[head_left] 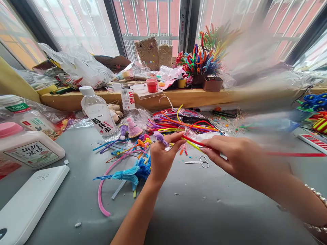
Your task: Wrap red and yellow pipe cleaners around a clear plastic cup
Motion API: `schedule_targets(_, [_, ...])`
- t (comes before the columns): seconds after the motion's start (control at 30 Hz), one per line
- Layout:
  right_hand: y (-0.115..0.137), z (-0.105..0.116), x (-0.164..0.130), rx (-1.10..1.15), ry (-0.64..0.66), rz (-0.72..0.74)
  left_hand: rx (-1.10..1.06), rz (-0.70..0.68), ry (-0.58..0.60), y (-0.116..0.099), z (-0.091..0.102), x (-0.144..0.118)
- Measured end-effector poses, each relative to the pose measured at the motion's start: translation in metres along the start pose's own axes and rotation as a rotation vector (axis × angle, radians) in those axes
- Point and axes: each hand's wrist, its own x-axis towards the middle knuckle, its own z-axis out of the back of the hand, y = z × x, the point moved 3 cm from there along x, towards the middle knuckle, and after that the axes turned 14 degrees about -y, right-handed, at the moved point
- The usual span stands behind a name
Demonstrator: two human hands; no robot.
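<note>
My left hand (163,156) is closed, its thumb and finger pinching the ends of a red pipe cleaner (194,140) and a yellow-green pipe cleaner (192,144). From there both run to my right hand (235,156), whose thumb and fingers pinch them too. A red length past my right wrist looks like the same red pipe cleaner. A fuzzy purple piece (160,138) sits at my left hand's fingers; how it is held there I cannot tell. Small white-handled scissors (201,162) lie on the grey table (199,211) just below the pipe cleaners.
Behind my hands lies a pile of coloured pipe cleaners (163,123). Blue pipe-cleaner pieces (129,174) and a pink strip (102,200) are on the left. Farther left stand a water bottle (98,114), a pink-lidded bottle (30,146) and a white power bank (35,204).
</note>
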Motion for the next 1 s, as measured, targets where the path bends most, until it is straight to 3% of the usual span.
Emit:
schedule_targets(0.13, [0.0, -0.004, 0.008, 0.086, 0.028, -0.019, 0.023, -0.051, 0.023, -0.001, -0.001, -0.001])
schedule_targets(0.3, [0.0, -0.004, 0.024, 0.265, 0.165, -0.071, 0.004, -0.092, 0.056, 0.0, -0.002, -0.003])
schedule_targets(0.5, [-0.008, 0.002, 0.053, 0.366, 0.132, 0.181, -0.181, 0.088, 0.081, 0.005, -0.001, -0.002])
schedule_targets(0.7, [-0.015, -0.011, 0.064, 0.513, 0.303, 0.239, -0.294, 0.3, 0.106, 0.013, -0.001, 0.004])
schedule_targets(0.77, [-0.014, -0.016, 0.061, 0.563, 0.28, 0.252, -0.28, 0.339, 0.144, 0.017, -0.002, 0.006])
schedule_targets(0.9, [-0.011, -0.029, 0.05, 0.635, 0.107, 0.296, -0.233, 0.38, 0.189, 0.024, -0.003, 0.008])
schedule_targets(1.0, [-0.013, -0.041, 0.043, 0.687, 0.011, 0.234, -0.196, 0.382, 0.239, 0.024, -0.005, 0.007])
